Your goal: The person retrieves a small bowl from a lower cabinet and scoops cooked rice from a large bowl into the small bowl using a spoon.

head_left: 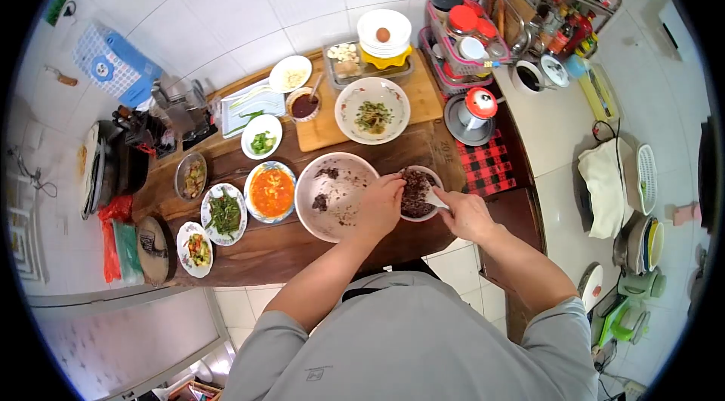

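My right hand (466, 215) is closed round the handle of a white spoon or paddle (436, 200). Its head is in a small bowl (427, 217) of dark, grainy food (414, 191), which looks like dark rice. At the left rim of that bowl my left hand (380, 207) is closed, its fingertips gripping the edge. My left hand also covers part of a large white bowl (308, 214) beside it. Dark clumps (320, 202) and smears of the same food cling to the inside of the large bowl.
On the wooden table (302, 256) stand an orange-red dish (272, 191), green vegetables (224, 215) and a mixed-vegetable plate (197, 250). Behind are a patterned bowl (347, 118) on a cutting board (429, 91) and a sauce bowl (303, 106). A red-lidded jar (480, 104) stands at the right.
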Available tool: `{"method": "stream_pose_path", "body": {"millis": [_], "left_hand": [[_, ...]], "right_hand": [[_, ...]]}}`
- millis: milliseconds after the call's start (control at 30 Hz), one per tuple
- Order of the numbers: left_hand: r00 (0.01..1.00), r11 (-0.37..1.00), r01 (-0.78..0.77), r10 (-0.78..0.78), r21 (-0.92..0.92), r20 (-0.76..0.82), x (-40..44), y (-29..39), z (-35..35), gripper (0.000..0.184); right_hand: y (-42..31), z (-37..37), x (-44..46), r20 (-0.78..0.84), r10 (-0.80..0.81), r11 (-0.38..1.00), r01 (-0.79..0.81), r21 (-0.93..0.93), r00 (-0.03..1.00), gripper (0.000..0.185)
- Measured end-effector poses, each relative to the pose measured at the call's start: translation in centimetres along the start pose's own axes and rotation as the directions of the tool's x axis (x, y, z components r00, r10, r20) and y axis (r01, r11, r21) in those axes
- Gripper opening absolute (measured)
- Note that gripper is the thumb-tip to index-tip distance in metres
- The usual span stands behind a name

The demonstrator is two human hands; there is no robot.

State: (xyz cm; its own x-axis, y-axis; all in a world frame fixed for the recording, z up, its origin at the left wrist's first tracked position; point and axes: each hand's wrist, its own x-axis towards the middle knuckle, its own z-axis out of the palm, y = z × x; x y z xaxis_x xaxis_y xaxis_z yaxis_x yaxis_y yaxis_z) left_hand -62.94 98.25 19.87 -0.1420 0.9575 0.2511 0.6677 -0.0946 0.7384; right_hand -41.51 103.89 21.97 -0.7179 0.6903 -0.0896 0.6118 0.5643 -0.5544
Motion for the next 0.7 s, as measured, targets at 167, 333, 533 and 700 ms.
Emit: {"method": "stream_pose_path", "body": {"millis": [167, 333, 533, 700], "left_hand": [[0.972, 0.990, 0.139, -0.137, 0.007, 0.188, -0.8, 0.0, 5.5, 0.022], [0.927, 0.972, 0.191, -0.224, 0.137, 0.302, -2.3, -1.0, 7.6, 0.025], [0.938, 0.968, 0.150, -0.203, 0.199, 0.281, -3.4, -1.0, 7.1, 0.025], [0.956, 0.964, 0.108, -0.168, 0.245, 0.240, -4.2, -0.5, 7.4, 0.026]], "right_hand": [[4.9, 3.1, -0.5, 0.004, 0.085, 0.974, -0.083, -0.209, 0.996, 0.042], [4.7, 6.0, -0.7, -0.009, 0.170, 0.968, -0.169, -0.188, 0.985, 0.048], [4.2, 9.0, -1.4, 0.009, 0.223, 0.974, -0.223, -0.037, 0.975, 0.056], [5.7, 9.1, -1.1, 0.063, 0.212, 0.977, -0.213, 0.010, 0.975, 0.056]]}}
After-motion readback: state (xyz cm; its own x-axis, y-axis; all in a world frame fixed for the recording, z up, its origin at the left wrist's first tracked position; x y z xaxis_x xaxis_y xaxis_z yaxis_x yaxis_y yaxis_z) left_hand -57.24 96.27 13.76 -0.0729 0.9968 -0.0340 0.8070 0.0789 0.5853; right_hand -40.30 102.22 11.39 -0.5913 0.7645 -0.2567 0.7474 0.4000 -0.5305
